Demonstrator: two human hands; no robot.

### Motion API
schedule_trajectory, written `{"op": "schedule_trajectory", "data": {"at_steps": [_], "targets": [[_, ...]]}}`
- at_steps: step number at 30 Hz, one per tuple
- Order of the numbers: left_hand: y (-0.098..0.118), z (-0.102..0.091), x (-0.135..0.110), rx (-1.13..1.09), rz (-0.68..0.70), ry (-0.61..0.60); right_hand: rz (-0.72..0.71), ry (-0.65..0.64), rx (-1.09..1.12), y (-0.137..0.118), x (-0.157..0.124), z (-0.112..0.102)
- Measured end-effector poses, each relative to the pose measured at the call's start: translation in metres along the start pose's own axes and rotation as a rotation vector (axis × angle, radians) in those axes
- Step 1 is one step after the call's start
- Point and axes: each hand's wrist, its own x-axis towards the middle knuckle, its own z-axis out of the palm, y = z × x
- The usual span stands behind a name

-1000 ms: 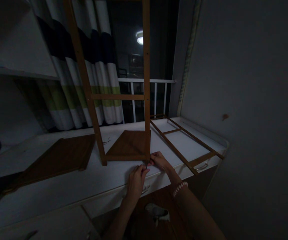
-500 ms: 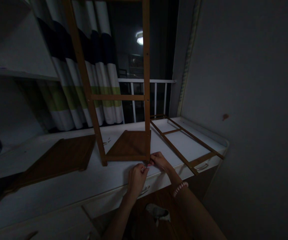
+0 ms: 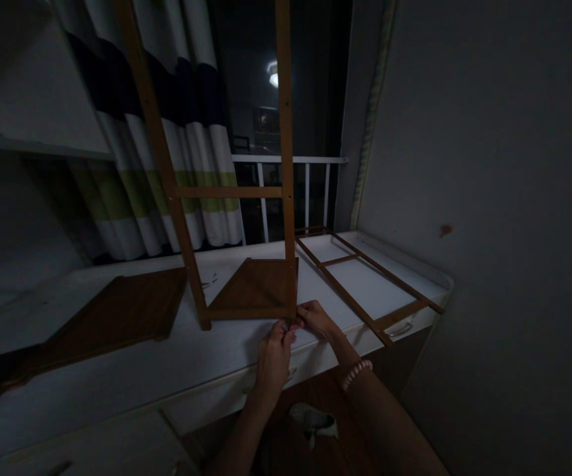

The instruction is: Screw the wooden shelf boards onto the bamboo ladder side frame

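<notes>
A brown ladder-like wooden frame (image 3: 231,192) stands upright on the white desktop, with a brown wooden panel (image 3: 258,284) lying flat behind its lowest rail. At the foot of its right post, my left hand (image 3: 274,350) is closed in a pinch; whatever is between the fingertips is too small and dark to make out. My right hand (image 3: 315,317), with a beaded bracelet (image 3: 357,374) on the wrist, is closed close beside it at the same post foot. What its fingers hold is hidden. Several small screw-like pieces (image 3: 210,280) lie left of the panel.
A second wooden frame (image 3: 335,284) lies flat on the desk at the right. More brown panels (image 3: 117,311) lie at the left. Drawers with metal handles (image 3: 399,330) line the desk front. Behind are a striped curtain (image 3: 211,145) and a white window railing (image 3: 310,160).
My left hand has shifted slightly, its fingertips moving up closer to the post foot and to my right hand. The view has moved a little; the standing frame stays in place.
</notes>
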Motion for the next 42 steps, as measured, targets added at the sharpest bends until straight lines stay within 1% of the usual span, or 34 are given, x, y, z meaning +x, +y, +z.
{"op": "schedule_trajectory", "data": {"at_steps": [3, 5, 6, 8, 12, 14, 17, 20, 22, 24, 26, 28, 32, 33, 34, 35, 37, 40, 42], "targets": [[-0.006, 0.003, 0.0, -0.245, -0.043, -0.027, -0.001, 0.0, -0.003, 0.001, 0.0, -0.001], [-0.009, 0.005, -0.001, -0.302, -0.055, -0.021, 0.0, -0.001, -0.001, 0.0, -0.001, -0.001], [-0.01, 0.006, -0.001, -0.287, -0.051, -0.017, 0.001, -0.003, 0.001, -0.001, -0.001, 0.0], [-0.012, 0.008, -0.002, -0.17, -0.008, -0.021, 0.004, -0.007, 0.007, -0.003, -0.002, 0.001], [-0.014, 0.008, -0.005, 0.19, 0.148, -0.065, 0.004, -0.008, 0.019, -0.003, -0.002, 0.002], [-0.017, 0.008, -0.007, 0.315, 0.196, -0.093, 0.004, -0.011, 0.026, -0.002, -0.001, 0.002], [-0.018, 0.007, -0.007, 0.384, 0.266, -0.097, 0.002, -0.015, 0.034, 0.0, 0.0, 0.002], [-0.013, 0.007, -0.006, 0.329, 0.318, -0.021, 0.003, -0.013, 0.034, -0.001, -0.001, 0.001], [-0.006, 0.007, -0.005, 0.274, 0.276, 0.041, 0.005, -0.012, 0.033, -0.002, -0.002, 0.001], [0.001, 0.006, -0.004, 0.215, 0.18, 0.073, 0.007, -0.019, 0.038, -0.004, -0.003, 0.002], [0.005, 0.007, -0.002, 0.131, 0.063, 0.077, 0.009, -0.027, 0.048, -0.005, -0.003, 0.003], [0.007, 0.008, 0.001, -0.028, -0.059, 0.069, 0.013, -0.032, 0.057, -0.007, -0.004, 0.003], [0.004, 0.012, 0.004, -0.493, -0.347, 0.036, 0.016, -0.025, 0.06, -0.011, -0.006, 0.004], [0.003, 0.013, 0.004, -0.561, -0.386, 0.018, 0.016, -0.023, 0.059, -0.011, -0.006, 0.004], [0.003, 0.013, 0.005, -0.583, -0.396, -0.003, 0.017, -0.02, 0.06, -0.012, -0.006, 0.004], [0.002, 0.013, 0.005, -0.551, -0.383, -0.02, 0.017, -0.019, 0.061, -0.012, -0.006, 0.004], [0.003, 0.012, 0.004, -0.35, -0.299, -0.033, 0.019, -0.019, 0.066, -0.011, -0.006, 0.003], [0.006, 0.01, 0.001, 0.121, -0.09, -0.042, 0.02, -0.025, 0.08, -0.01, -0.005, 0.004], [0.01, 0.008, -0.001, 0.416, 0.037, -0.087, 0.021, -0.026, 0.089, -0.009, -0.005, 0.004]]}}
